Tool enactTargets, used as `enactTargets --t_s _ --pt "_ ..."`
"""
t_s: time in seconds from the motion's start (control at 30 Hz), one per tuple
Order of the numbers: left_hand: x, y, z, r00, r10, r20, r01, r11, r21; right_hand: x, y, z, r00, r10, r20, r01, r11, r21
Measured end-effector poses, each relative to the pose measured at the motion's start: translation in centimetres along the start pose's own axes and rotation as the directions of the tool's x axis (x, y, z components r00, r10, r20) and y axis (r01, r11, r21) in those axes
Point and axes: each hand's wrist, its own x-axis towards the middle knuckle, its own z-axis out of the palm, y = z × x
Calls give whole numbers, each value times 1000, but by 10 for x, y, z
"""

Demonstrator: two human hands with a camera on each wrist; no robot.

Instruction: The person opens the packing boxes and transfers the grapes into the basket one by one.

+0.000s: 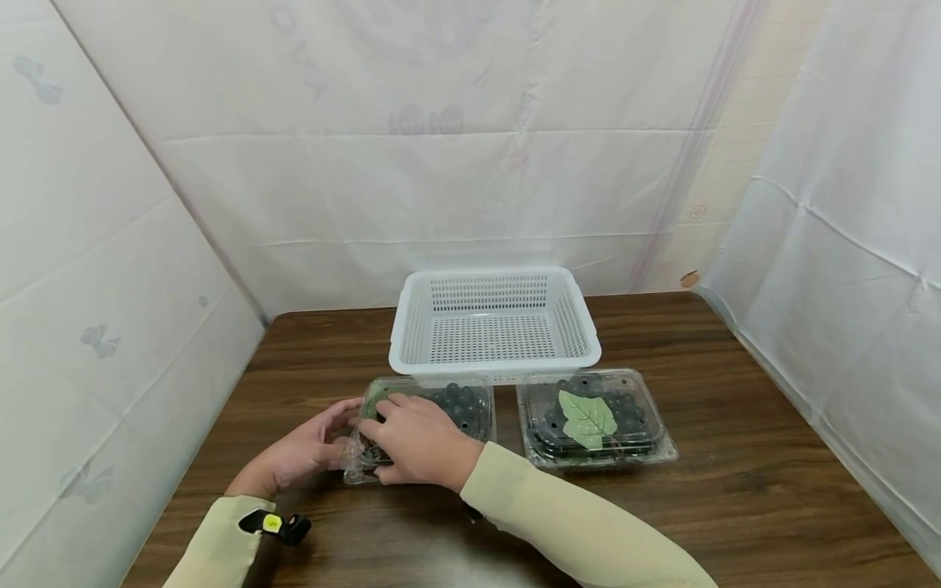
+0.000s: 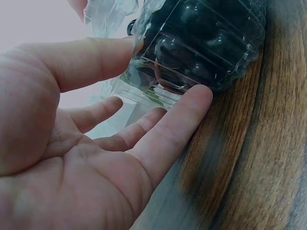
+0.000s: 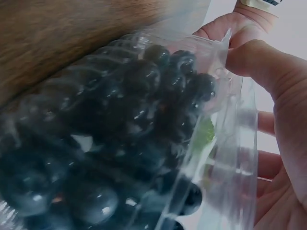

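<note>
A clear plastic clamshell box (image 1: 481, 396) of dark round grapes (image 3: 144, 124) sits on the wooden table in front of me. At its left end, my left hand (image 1: 305, 449) holds the edge, thumb at the rim and index fingertip against the lower side. My right hand (image 1: 425, 441) reaches across the top and grips the lid, its fingers spread over it and its thumb at the front edge. In the right wrist view a gap shows between the lid (image 3: 235, 158) and the grapes. Something green (image 3: 205, 134) shows through the plastic there.
Just to the right stands a second clamshell box (image 1: 654, 408) of dark grapes, with a green leaf (image 1: 588, 420) on its top. Behind both boxes is a white perforated basket (image 1: 496, 366). Pale cloth (image 1: 470, 188) hangs around the back and sides of the brown table (image 1: 742, 465).
</note>
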Motion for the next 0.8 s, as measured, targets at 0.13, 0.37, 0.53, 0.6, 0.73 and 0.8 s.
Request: enactTargets --t_s 0.13,0.37,0.53,0.6,0.73,0.8 --pt "0 0 0 1000 3 -6 -3 1000 9 -10 6 3 999 -17 -45 19 999 40" --pt "0 0 1 1000 1 -9 -1 1000 -2 -27 17 3 997 -19 -76 23 999 50" --pt "-1 1 1 1000 -16 -22 16 1000 3 -35 23 3 993 -22 -112 28 998 58" --pt "-1 1 1 1000 -17 -19 17 1000 0 -38 24 3 992 -22 -121 29 998 63" --pt "0 1 2 1000 -20 -17 20 1000 -5 -44 28 2 992 -24 -121 34 996 84" --pt "0 1 2 1000 -22 -20 22 1000 4 -47 29 1 994 -23 -110 34 995 99"
